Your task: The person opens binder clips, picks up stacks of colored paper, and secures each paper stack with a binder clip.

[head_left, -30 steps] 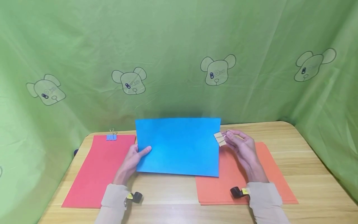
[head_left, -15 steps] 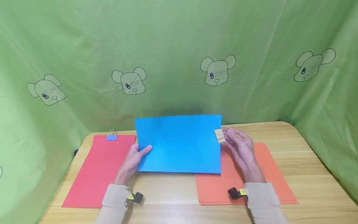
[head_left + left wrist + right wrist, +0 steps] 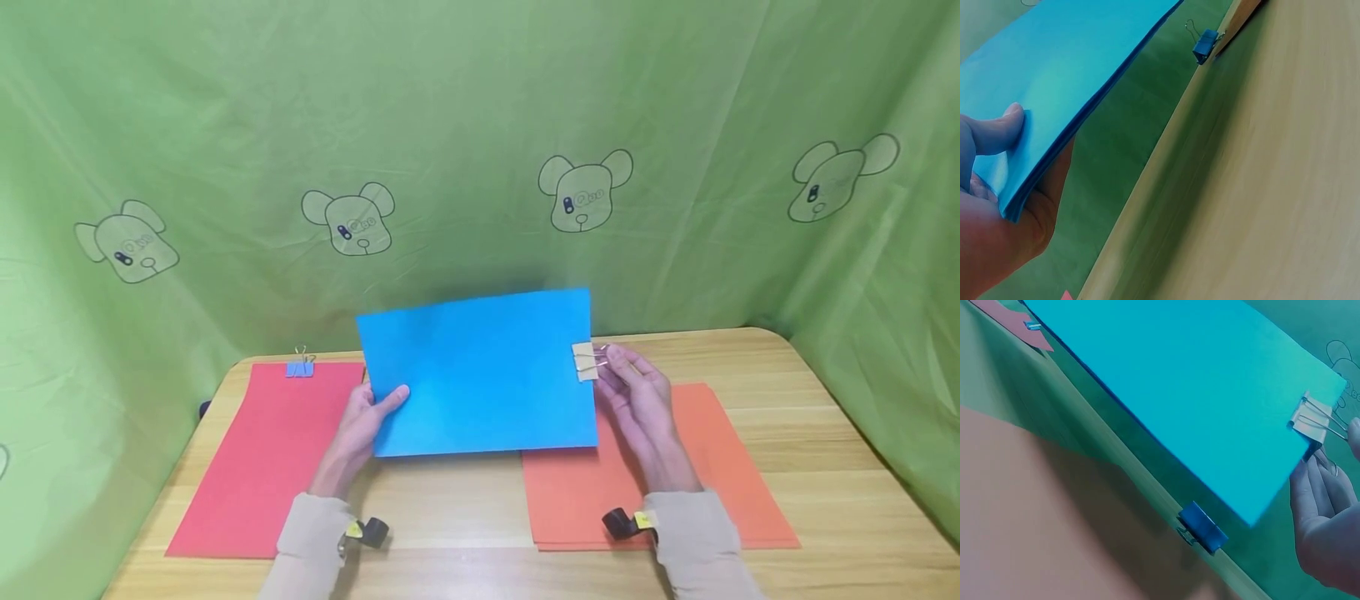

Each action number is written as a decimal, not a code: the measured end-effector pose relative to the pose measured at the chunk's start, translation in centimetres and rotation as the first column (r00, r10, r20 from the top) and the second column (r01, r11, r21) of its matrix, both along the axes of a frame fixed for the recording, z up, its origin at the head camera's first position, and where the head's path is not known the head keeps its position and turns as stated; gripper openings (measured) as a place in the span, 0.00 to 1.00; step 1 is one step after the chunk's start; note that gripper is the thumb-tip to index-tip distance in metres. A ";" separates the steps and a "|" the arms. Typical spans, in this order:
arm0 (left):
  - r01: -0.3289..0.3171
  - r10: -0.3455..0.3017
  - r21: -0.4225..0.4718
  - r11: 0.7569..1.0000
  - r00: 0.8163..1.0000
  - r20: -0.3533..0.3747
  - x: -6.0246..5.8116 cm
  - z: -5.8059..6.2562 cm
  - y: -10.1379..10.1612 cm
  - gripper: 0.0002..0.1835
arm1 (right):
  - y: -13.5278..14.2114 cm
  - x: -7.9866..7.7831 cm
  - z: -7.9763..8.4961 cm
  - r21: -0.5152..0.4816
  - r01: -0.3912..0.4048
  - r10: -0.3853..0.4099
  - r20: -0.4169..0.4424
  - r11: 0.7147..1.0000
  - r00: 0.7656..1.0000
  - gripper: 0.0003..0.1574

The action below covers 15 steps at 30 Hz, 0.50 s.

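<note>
With my left hand [image 3: 366,414] gripping the blue sheets [image 3: 480,379] above the desk [image 3: 442,508] and my right hand [image 3: 643,400] pinching the tan binder clip [image 3: 585,362] at their right edge, I seem to be fastening them, and should next check its bite, then release.

Three clips [image 3: 585,362], three paper stacks [image 3: 480,379]

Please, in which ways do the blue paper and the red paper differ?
The blue paper is held up in the left hand; the red paper lies flat on the wooden table. The blue paper carries a tan binder clip, the red paper a blue binder clip. Both have the clip on a short edge.
</note>
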<state>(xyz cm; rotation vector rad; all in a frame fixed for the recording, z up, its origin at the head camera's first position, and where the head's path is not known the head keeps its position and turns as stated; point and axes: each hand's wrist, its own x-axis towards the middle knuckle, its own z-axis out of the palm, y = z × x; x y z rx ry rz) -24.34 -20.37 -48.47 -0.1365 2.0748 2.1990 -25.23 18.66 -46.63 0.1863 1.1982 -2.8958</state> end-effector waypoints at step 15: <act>0.015 -0.016 0.020 1.000 1.000 0.015 0.0 0.2 0.5 0.25 | -0.4 0.0 0.1 -0.111 0.011 -0.011 -0.001 0.994 1.000 0.06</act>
